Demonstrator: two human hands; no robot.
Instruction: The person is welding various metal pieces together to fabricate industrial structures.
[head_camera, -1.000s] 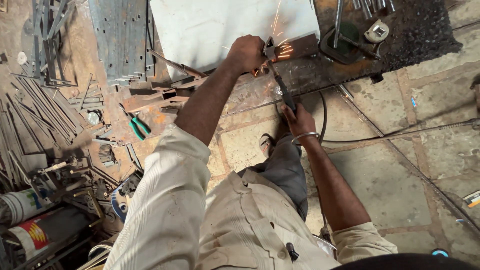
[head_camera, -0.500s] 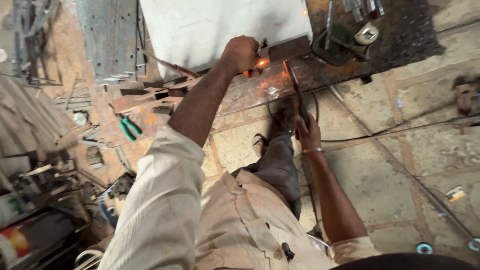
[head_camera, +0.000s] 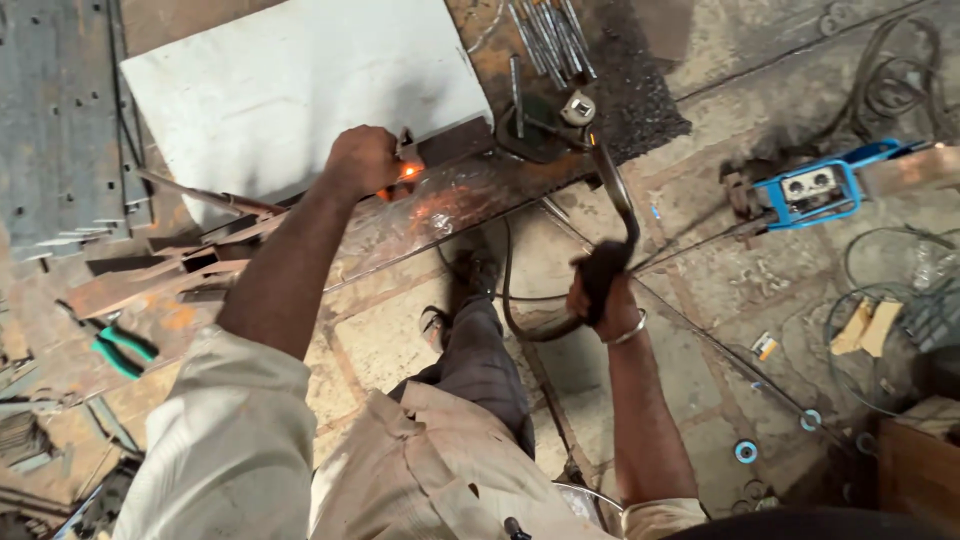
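Note:
My left hand (head_camera: 362, 160) is closed on a small metal bracket (head_camera: 408, 152) pressed against a rusty steel bar (head_camera: 470, 190) at the edge of a pale sheet-metal plate (head_camera: 300, 80). A spot right beside the hand still glows orange. My right hand (head_camera: 600, 295) grips the black handle of a welding electrode holder (head_camera: 615, 200), lifted up and to the right, away from the joint, with its cable looping below. My dark trouser leg and sandal (head_camera: 470, 300) stand on the stone floor between the arms.
Green-handled pliers (head_camera: 120, 350) and scrap metal strips lie at the left. Steel rods (head_camera: 545, 40) and a tape measure (head_camera: 578, 108) sit at the top. A blue tool (head_camera: 810, 185), coiled wires (head_camera: 880, 300) and small washers (head_camera: 746, 452) lie on the floor at the right.
The sparks have stopped, leaving a fading glow. My right hand has pulled the electrode holder away from the joint, down and rightwards. The view has swung so more floor shows at the right.

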